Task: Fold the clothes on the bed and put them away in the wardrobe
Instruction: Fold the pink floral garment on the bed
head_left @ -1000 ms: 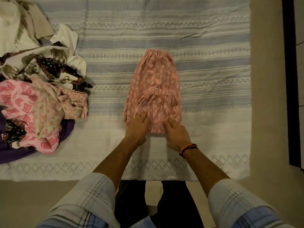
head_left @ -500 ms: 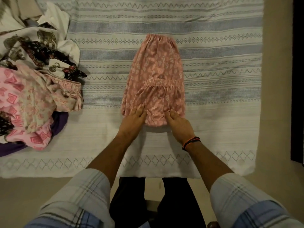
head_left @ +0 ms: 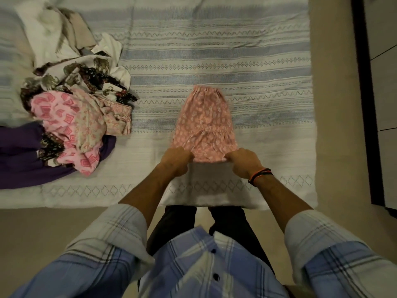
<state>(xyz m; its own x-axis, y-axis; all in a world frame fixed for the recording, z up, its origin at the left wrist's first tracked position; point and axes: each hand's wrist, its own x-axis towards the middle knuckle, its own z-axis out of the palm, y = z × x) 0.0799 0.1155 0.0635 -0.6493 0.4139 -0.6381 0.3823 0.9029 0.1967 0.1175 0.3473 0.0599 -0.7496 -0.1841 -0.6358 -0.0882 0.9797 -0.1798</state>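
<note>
A pink floral garment (head_left: 205, 123), folded into a narrow strip, lies on the striped bedsheet (head_left: 214, 50) in front of me. My left hand (head_left: 177, 160) grips its near left corner with curled fingers. My right hand (head_left: 243, 161), with dark bands on the wrist, grips the near right corner. The near edge is lifted slightly off the sheet between my hands. A heap of unfolded clothes (head_left: 71, 117) lies on the left of the bed: white, dark patterned, pink and purple pieces.
The bed's near edge (head_left: 86, 203) runs across the view, with beige floor (head_left: 53, 233) below it. More floor (head_left: 335, 104) lies right of the bed, and a dark vertical frame (head_left: 365, 104) stands at the far right.
My hands went from pressing flat on the garment's near end to gripping its two near corners. They moved apart and the edge lifted. The camera drew back and tilted.
</note>
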